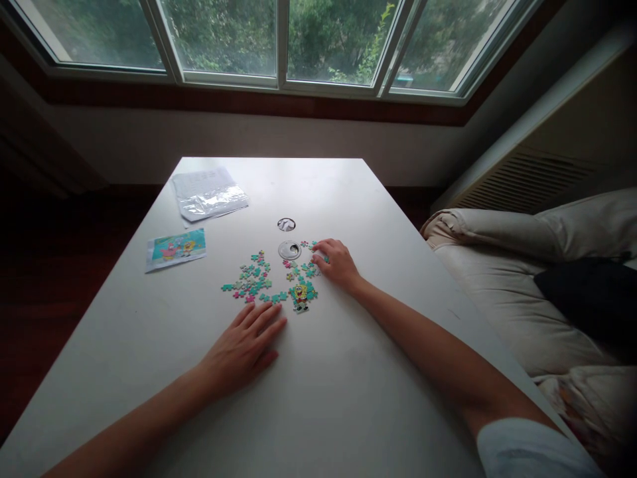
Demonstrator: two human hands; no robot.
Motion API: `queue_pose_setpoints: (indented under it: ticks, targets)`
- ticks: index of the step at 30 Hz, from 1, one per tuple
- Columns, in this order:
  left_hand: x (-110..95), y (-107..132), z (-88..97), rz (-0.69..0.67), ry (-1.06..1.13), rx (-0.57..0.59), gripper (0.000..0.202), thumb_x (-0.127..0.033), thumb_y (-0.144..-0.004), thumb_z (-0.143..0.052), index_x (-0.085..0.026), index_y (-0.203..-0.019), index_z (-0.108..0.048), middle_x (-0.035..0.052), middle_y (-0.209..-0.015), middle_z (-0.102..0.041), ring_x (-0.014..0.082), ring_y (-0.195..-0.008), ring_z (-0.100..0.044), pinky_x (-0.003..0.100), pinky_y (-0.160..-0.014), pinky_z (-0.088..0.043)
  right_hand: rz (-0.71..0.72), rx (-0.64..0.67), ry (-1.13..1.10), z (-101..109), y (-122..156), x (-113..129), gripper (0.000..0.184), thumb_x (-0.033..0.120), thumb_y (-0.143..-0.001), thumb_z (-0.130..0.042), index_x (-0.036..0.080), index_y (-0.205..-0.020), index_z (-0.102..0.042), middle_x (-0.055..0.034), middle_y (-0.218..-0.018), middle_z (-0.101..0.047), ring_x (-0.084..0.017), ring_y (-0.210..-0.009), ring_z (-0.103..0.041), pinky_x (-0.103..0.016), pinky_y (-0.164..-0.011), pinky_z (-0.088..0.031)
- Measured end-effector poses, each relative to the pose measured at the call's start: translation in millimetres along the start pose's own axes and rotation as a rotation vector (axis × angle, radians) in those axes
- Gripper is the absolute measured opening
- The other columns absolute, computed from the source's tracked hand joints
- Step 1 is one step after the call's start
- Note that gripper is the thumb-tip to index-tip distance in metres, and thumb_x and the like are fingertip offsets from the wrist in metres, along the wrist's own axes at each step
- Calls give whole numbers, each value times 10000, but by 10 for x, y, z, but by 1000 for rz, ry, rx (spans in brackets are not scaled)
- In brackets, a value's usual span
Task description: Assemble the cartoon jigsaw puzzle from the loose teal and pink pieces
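Loose jigsaw puzzle pieces, mostly teal and green with some pink, are scattered on the white table. My left hand lies flat with fingers stretched out, its tips just below the lower pieces. A joined cluster showing a yellow cartoon figure lies to the right of those fingertips. At the right group of pieces, my right hand rests with fingers bent and thumb near the index finger. Small pieces are around its fingertips; whether one is pinched there is too small to make out.
A printed cartoon picture lies at the left of the table. Behind it is a clear plastic bag with papers. A round grey lid sits before a round hole in the tabletop. A cushioned sofa stands at the right.
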State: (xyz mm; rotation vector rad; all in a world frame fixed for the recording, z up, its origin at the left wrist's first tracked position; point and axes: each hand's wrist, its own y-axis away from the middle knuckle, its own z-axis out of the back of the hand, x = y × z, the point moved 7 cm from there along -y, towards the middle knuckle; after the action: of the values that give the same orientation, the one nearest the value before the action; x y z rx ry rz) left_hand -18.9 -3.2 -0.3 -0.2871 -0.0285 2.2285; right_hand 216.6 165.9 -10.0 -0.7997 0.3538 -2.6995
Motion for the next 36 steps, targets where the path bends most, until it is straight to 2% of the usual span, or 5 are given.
queue_pose_setpoints:
  ticks: [8, 14, 21, 30, 36]
  targets:
    - [-61, -32, 39, -47, 62, -20, 446, -303, -993, -501, -218, -1429, -539, 118, -1524, -496, 291, -1407, -438, 533, -1198, -351, 8, -8, 157, -215, -368, 2, 278, 363, -930, -630, 246, -1163, -727, -108, -1076, -620, -280, -1064, -529, -429, -955, -395]
    - [19, -59, 70, -29, 84, -59, 371, -239, -985, -492, -223, -1343, -590, 110, -1381, -601, 278, -1276, -521, 489, -1088, -453, -3, -9, 132, -254, -356, -34, 205, 361, -931, -635, 265, -1072, -749, -87, -997, -598, -264, -1006, -518, -413, -923, -396]
    - [62, -70, 58, -16, 80, -104, 342, -236, -986, -496, -246, -1311, -603, 96, -1351, -620, 276, -1290, -515, 481, -1090, -443, 3, -3, 96, -243, -344, -40, 166, 339, -930, -634, 252, -1034, -731, -82, -993, -608, -266, -1006, -516, -413, -911, -398]
    - [99, -66, 132, -50, 68, -185, 199, -198, -987, -541, -254, -1126, -672, 43, -1285, -676, 247, -1258, -549, 446, -1073, -438, 3, 29, 128, -278, -349, -61, 149, 346, -932, -642, 238, -1012, -706, -90, -1075, -609, -278, -1068, -506, -415, -933, -380]
    - [242, -44, 148, 47, 20, -232, 159, -214, -999, -538, -253, -1068, -676, 31, -1275, -686, 256, -1259, -544, 463, -1061, -422, 0, -6, 129, -251, -312, -41, 134, 335, -917, -657, 234, -992, -704, -86, -1058, -616, -273, -1060, -512, -404, -919, -378]
